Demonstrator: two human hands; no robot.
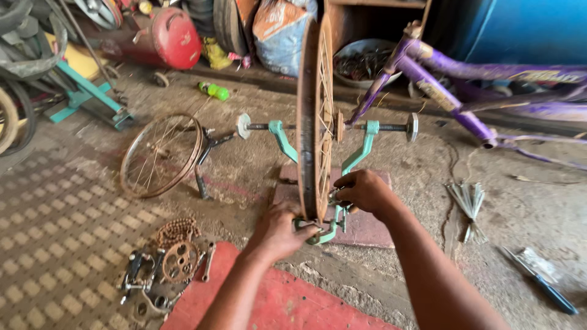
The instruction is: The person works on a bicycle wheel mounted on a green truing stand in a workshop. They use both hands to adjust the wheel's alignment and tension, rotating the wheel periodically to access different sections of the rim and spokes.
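Rusted steel bicycle wheel [315, 116], upright in teal truing stand [361, 153], frame centre; likely rigid, heavy, spokes bendable, best gripped by rim. Left hand [278, 232] and right hand [364, 190] pinch at lower rim.

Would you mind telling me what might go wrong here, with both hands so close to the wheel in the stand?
1. Both the left hand and right hand sit at the rusty wheel rim; if it turns, fingers could get pinched against the teal truing stand.
2. The rust may scrape skin.
3. The loose spokes and screwdriver on the floor could be knelt on.
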